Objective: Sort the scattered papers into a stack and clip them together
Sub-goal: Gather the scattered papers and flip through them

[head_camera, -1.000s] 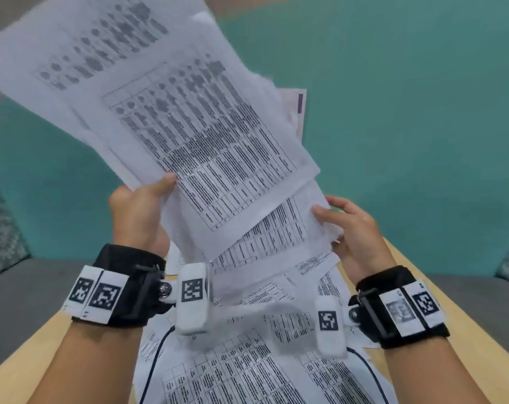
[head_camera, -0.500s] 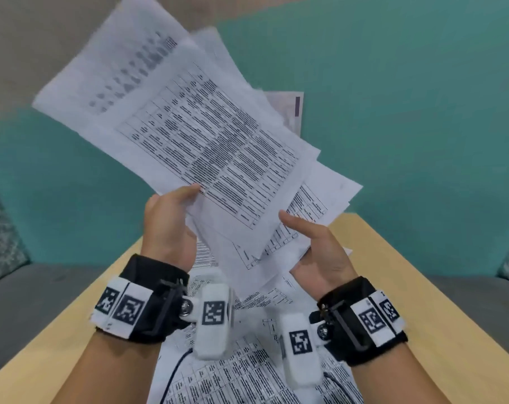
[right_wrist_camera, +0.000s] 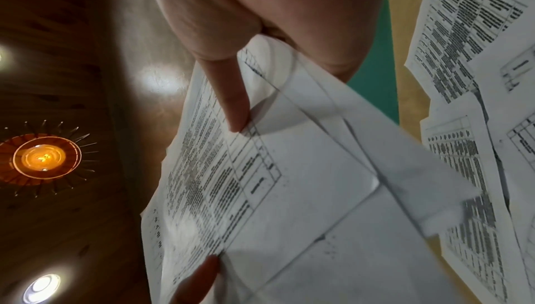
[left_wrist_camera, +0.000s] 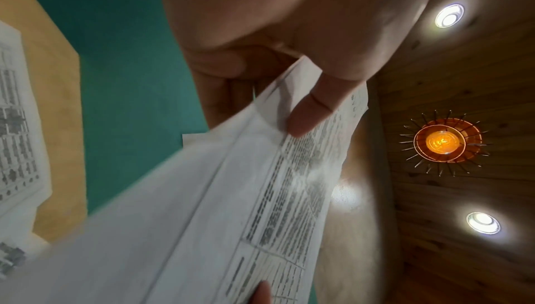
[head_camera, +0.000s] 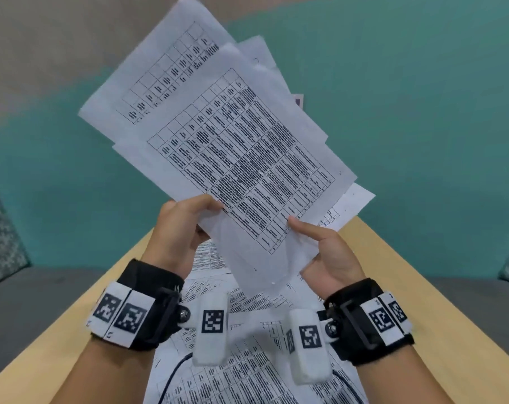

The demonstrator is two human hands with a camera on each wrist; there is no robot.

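the left hand (head_camera: 179, 228) pinches the lower left edge of a fanned bundle of papers (head_camera: 233, 147), thumb on the printed face and fingers curled behind, as the left wrist view shows plainly. the right hand (head_camera: 327, 258) grips the lower right edge of the same bundle, thumb laid on top and the other fingers underneath. the bundle is raised in the air above the table (head_camera: 422, 287), tilted up and away, its sheets splayed at different angles so corners stick out on the upper and right sides. more loose sheets (head_camera: 247, 374) lie overlapped on the table toward its near edge, under the wrists, and a few more toward the middle. no clip shows in any view. the step in hand looks like squaring up the held sheets. to do it well, loosen both grips just enough that the pages can slide, turn the bundle so one long edge points down, and tap that edge on a bare part of the table, then the short edge. too tight a pinch will likely crease the corners or keep the skew locked in; too loose and the outer pages may slip out.
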